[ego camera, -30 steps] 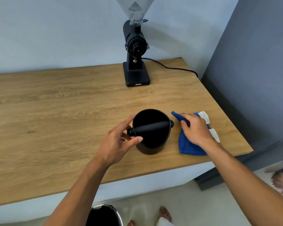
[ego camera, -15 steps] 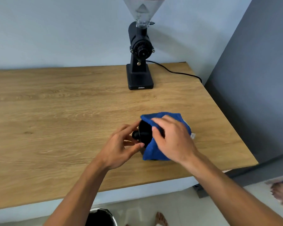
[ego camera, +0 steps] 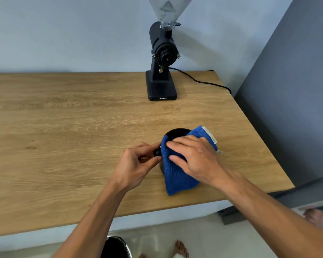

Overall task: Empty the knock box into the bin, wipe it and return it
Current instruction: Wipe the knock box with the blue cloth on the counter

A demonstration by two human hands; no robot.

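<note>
Over knock box [ego camera: 177, 134]: cloth [ego camera: 177, 179], R hand [ego camera: 194, 159].

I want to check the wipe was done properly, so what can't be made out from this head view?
- Inside of the knock box: covered by the blue cloth and the right hand.
- Knock bar: only its end shows, at the left hand.
- Bin: cut off by the bottom edge, contents dark.
- Grinder: hopper top cut off by the top edge.
</note>
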